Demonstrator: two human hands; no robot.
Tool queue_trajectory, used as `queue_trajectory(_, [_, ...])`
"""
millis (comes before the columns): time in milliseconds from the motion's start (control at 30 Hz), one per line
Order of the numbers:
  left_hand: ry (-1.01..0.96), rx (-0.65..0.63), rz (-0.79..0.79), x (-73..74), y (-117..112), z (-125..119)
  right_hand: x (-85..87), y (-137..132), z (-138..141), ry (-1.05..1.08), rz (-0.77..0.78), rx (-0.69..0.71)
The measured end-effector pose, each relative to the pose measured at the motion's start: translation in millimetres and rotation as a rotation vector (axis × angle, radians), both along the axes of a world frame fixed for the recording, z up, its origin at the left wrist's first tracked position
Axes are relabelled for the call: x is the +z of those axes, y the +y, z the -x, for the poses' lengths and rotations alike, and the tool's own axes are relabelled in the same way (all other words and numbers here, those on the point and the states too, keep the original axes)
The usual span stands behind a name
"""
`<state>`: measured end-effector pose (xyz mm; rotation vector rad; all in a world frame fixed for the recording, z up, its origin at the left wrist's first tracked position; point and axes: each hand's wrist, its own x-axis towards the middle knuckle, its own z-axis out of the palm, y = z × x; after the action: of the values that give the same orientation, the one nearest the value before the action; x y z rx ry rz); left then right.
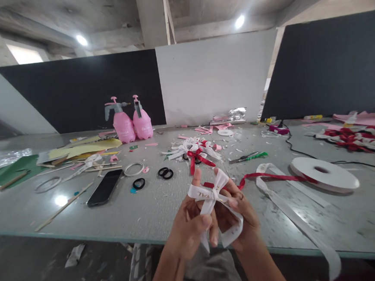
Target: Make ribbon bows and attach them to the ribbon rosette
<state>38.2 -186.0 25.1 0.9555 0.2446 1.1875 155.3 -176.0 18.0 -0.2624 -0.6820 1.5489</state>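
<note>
Between my hands is a white ribbon bow [215, 193] with gold lettering, its loops up and its two tails hanging down. My left hand [189, 227] grips the bow from the left, thumb pressed on a tail near the knot. On the other side my right hand [245, 216] holds the right loop and knot, fingers curled behind. Just beyond them lies a pile of white bows [191, 146] with a red bow [197, 157] at its front. A red ribbon [271, 175] runs from near my right hand to a white ribbon spool [323, 174].
Loose white ribbon [290, 210] trails over the table's front edge. Scissors with green handles [249, 157] lie at mid-right. To the left are a phone [105, 188], black rings [166, 173] and sticks. Two pink spray bottles [123, 127] stand behind; red and white bows [359, 138] lie far right.
</note>
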Motion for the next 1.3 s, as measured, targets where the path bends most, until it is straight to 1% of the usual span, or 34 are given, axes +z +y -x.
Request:
queue_trajectory(133, [-0.098,-0.051,0.026,1.2,-5.1,-1.7,-3.4,-0.7,4.0,0.076,-0.035,0.096])
queue_trajectory(233, [-0.175,-0.053,0.034,-1.3,-8.0,-4.7,-5.5,-2.8,6.1,0.104,-0.022,0.088])
queue_trajectory(300, [-0.179,-0.043,0.024,-4.4,-8.1,-4.1,-5.0,-4.2,5.1,0.078,0.002,0.062])
queue_trajectory(367, [-0.122,-0.027,0.002,-7.3,-5.9,0.1,-2.9,-5.1,1.4,-0.021,0.004,0.046])
queue_trajectory(400, [-0.061,-0.019,-0.013,-8.1,-4.2,3.4,-1.5,-5.3,-1.4,-0.087,-0.008,0.041])
queue_trajectory(467, [0.127,0.033,-0.037,-7.9,-0.9,10.6,1.0,-5.5,-7.8,-0.196,-0.024,0.008])
queue_trajectory(500, [0.248,0.077,-0.052,-7.0,0.4,13.8,1.9,-5.6,-11.0,-0.233,-0.026,-0.014])
queue_trajectory(567, [0.419,0.249,-0.071,-4.1,1.7,18.0,2.1,-5.6,-16.3,-0.298,-0.013,-0.07])
queue_trajectory(633, [0.495,0.381,-0.082,-1.4,2.0,18.8,0.3,-5.8,-19.3,-0.377,-0.023,-0.126])
queue_trajectory(667, [0.511,0.407,-0.086,-0.7,2.1,18.3,-1.0,-5.9,-20.1,-0.426,-0.048,-0.151])
queue_trajectory(767, [0.514,0.403,-0.093,-0.8,3.0,16.3,-3.3,-6.8,-21.2,-0.606,-0.18,-0.196])
queue_trajectory(867, [0.486,0.392,-0.079,-1.5,3.7,16.3,-0.2,-7.9,-23.3,-0.831,-0.322,-0.251])
queue_trajectory(933, [0.499,0.365,-0.076,-0.6,2.8,17.3,3.0,-8.1,-25.5,-0.976,-0.4,-0.307])
queue_trajectory(1000, [0.543,0.33,-0.088,1.1,1.0,18.4,4.0,-8.0,-27.1,-1.071,-0.455,-0.324])
queue_trajectory(1067, [0.594,0.312,-0.092,2.7,-1.1,19.3,1.9,-8.0,-26.9,-1.069,-0.447,-0.328])
queue_trajectory(1133, [0.612,0.318,-0.081,3.2,-2.7,19.4,-2.2,-8.6,-24.2,-0.965,-0.353,-0.325])
queue_trajectory(1167, [0.593,0.316,-0.074,3.0,-3.2,19.0,-4.3,-9.0,-21.9,-0.886,-0.287,-0.312])
queue_trajectory(1233, [0.508,0.287,-0.06,2.1,-3.8,17.3,-6.7,-9.7,-16.3,-0.715,-0.161,-0.238])
queue_trajectory(1300, [0.401,0.238,-0.042,0.9,-4.3,13.9,-5.8,-9.8,-10.8,-0.563,-0.075,-0.163])
